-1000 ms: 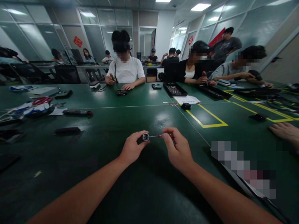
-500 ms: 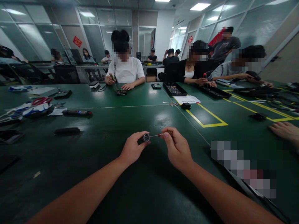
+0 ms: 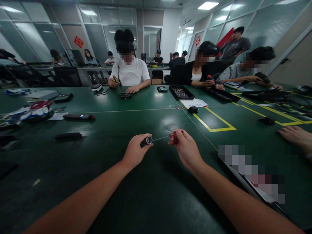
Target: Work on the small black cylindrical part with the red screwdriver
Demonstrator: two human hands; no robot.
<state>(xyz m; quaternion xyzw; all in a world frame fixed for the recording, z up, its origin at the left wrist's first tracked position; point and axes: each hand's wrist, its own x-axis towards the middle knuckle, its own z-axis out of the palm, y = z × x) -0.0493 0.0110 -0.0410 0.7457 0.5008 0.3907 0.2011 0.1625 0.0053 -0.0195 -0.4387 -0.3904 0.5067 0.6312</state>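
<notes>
Your left hand [image 3: 135,151]: closed around a small black cylinder [image 3: 147,140]. Your right hand [image 3: 185,148]: pinching a red-handled screwdriver [image 3: 173,136], its tip at the cylinder's end, above the green table [image 3: 117,130].

The small cylinder [image 3: 148,140] has a shiny metal end. The screwdriver [image 3: 168,136] has a thin metal shaft and a glossy red plastic handle. The green table [image 3: 126,123] looks smooth, faintly glossy.

dim room | ceiling panels [image 3: 208,5] glare | table [image 3: 170,125] sheen | edges warped
</notes>
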